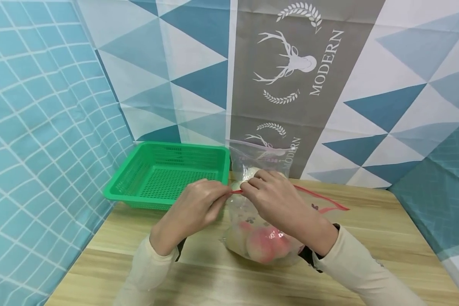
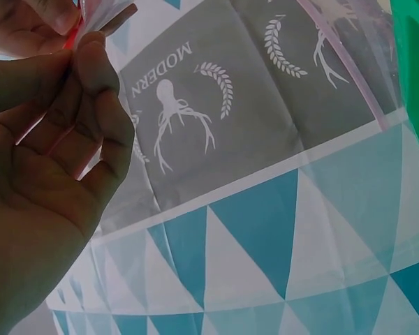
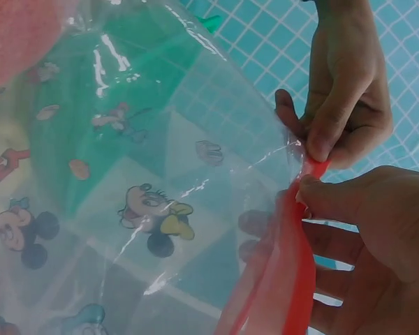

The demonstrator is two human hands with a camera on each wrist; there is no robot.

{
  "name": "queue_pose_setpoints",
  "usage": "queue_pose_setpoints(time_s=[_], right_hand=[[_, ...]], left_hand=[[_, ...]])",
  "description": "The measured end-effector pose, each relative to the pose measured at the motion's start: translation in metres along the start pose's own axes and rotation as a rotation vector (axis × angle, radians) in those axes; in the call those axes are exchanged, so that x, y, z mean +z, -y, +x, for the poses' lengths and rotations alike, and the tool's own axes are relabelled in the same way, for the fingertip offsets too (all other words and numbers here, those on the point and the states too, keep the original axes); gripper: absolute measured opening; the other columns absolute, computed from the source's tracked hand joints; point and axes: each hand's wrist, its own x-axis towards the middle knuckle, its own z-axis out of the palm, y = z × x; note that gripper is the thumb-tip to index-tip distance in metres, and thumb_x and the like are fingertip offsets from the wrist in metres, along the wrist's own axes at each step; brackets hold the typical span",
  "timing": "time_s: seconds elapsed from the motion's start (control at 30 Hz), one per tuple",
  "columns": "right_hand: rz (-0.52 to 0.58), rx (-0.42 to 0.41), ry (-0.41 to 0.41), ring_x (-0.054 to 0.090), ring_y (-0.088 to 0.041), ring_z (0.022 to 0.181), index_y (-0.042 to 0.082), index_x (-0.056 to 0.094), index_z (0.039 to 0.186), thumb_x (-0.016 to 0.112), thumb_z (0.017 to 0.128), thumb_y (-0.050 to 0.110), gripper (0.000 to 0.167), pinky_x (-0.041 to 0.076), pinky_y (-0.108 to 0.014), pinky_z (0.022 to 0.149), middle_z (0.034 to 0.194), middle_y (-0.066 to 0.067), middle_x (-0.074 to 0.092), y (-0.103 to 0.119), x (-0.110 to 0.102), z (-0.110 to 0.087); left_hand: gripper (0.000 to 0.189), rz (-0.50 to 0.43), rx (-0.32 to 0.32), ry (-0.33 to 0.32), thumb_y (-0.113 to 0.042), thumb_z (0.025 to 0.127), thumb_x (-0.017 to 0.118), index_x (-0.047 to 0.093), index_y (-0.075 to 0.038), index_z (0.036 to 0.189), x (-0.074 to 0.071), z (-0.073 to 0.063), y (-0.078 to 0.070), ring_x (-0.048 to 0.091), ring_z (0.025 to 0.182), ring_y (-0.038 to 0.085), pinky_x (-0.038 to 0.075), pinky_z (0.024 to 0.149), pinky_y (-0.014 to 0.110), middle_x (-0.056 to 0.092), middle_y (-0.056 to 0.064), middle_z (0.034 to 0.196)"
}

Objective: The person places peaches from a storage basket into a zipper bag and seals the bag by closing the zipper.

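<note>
A clear zip bag (image 1: pixel 237 212) with a red seal strip (image 1: pixel 325 198) leans upright on the table, with pink-and-cream peaches (image 1: pixel 262 246) showing through its lower part. My left hand (image 1: pixel 195 206) pinches the left end of the strip between thumb and fingertips. Right beside it, my right hand (image 1: pixel 277 202) grips the same strip; in the right wrist view its thumb (image 3: pixel 328 199) presses on the red band. Cartoon mouse prints (image 3: pixel 150 213) cover the plastic. Behind stands another clear bag (image 1: pixel 239 155) with a pale pink top edge and pale round things inside, partly hidden by my right hand.
A green plastic basket (image 1: pixel 128 180) with slotted walls sits on the wooden table (image 1: pixel 195 272), left of the bags. Patterned cloth (image 1: pixel 199 55) hangs at the back. Blue checked cloth (image 1: pixel 34 140) borders the left side, and teal cloth (image 1: pixel 440 187) the right.
</note>
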Motion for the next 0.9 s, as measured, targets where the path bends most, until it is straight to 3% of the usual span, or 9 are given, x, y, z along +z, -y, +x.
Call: queue_pose_setpoints(time_s=[0.23,0.67,0.9], right_hand=[[0.022,-0.006,-0.018,0.06,-0.023,0.085,0.01,0.065,0.089,0.072,0.089,0.004,0.009,0.049,-0.034,0.074,0.083,0.0,0.068,-0.002,0.0,-0.004],[0.035,-0.002,-0.032,0.064,-0.024,0.083,0.007,0.055,0.081,0.071,0.086,-0.001,0.019,0.05,-0.036,0.086,0.079,-0.004,0.066,-0.005,0.002,-0.013],[0.043,-0.018,-0.045,0.063,-0.025,0.085,0.003,0.061,0.089,0.07,0.09,0.001,0.009,0.048,-0.035,0.087,0.085,-0.007,0.068,-0.007,0.002,-0.02]], left_hand=[[0.007,-0.012,-0.006,0.018,-0.005,0.091,0.07,0.071,-0.01,0.085,-0.001,0.001,-0.002,0.05,0.06,0.009,0.045,0.058,0.023,0.062,-0.005,0.071],[0.005,-0.011,-0.011,0.019,-0.004,0.089,0.072,0.072,-0.009,0.086,0.0,0.001,-0.002,0.054,0.061,0.01,0.048,0.059,0.025,0.065,-0.004,0.074],[0.007,-0.015,-0.017,0.032,-0.006,0.09,0.071,0.072,-0.01,0.085,-0.002,0.003,-0.005,0.055,0.062,0.01,0.049,0.061,0.026,0.066,-0.004,0.074]])
